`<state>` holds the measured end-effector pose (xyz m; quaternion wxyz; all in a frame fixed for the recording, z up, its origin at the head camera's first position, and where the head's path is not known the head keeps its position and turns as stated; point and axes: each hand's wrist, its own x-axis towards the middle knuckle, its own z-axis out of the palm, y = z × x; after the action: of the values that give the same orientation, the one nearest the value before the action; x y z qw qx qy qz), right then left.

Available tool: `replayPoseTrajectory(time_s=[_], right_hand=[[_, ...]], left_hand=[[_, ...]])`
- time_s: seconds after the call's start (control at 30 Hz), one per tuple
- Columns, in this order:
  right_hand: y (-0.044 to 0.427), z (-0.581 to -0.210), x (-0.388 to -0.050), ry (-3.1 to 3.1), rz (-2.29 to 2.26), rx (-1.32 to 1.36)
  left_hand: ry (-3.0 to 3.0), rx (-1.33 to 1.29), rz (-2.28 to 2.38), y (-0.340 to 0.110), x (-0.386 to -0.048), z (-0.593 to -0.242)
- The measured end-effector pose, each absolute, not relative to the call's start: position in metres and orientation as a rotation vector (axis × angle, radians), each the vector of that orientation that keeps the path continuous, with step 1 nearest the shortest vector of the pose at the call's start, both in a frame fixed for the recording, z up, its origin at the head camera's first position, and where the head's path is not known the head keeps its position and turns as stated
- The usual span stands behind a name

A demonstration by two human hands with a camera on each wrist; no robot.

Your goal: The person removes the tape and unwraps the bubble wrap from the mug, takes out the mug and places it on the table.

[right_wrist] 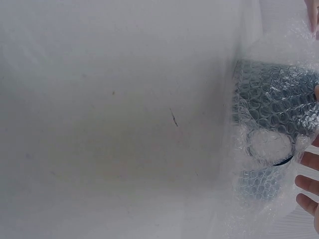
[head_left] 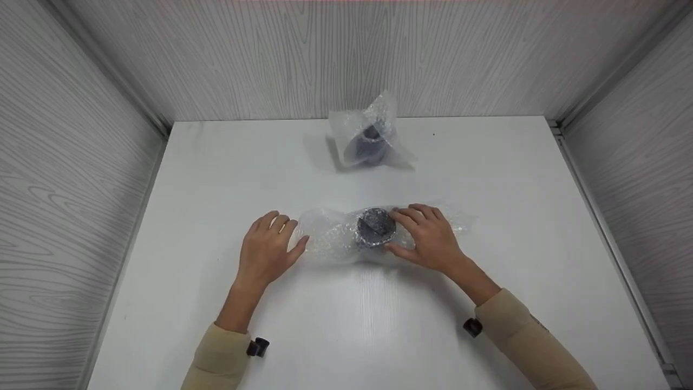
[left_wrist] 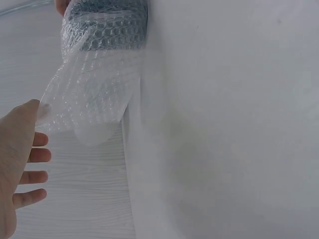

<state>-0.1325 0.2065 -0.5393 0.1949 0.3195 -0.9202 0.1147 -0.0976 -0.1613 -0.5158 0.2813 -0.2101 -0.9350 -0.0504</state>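
Observation:
In the head view, a dark mug (head_left: pixel 376 227) lies wrapped in clear bubble wrap (head_left: pixel 325 238) at the middle of the table. An oval handle opening shows through the wrap in the right wrist view. My right hand (head_left: pixel 430 238) holds the mug from the right, thumb and forefinger on either side of its round end. At the wrap's loose left end is my left hand (head_left: pixel 268 249), its fingers spread. The left wrist view shows that thumb touching the edge of the bubble wrap (left_wrist: pixel 94 89), with the other fingers apart from it.
Farther back, near the rear wall, stands a second dark, bluish object (head_left: pixel 371 146) in bubble wrap, its loose ends sticking up. The white table (head_left: pixel 243 162) is enclosed by wood-grain panels (head_left: pixel 260 59) at the back and sides.

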Motion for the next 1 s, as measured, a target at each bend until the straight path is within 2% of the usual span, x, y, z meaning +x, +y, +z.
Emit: replayPoseTrajectory(time_s=[1.0], right_hand=[[0.206,-0.537,-0.131,-2.572,0.342,0.9]], left_hand=[[-2.633,-0.464,-0.092,-0.183,-0.096,-0.531]])
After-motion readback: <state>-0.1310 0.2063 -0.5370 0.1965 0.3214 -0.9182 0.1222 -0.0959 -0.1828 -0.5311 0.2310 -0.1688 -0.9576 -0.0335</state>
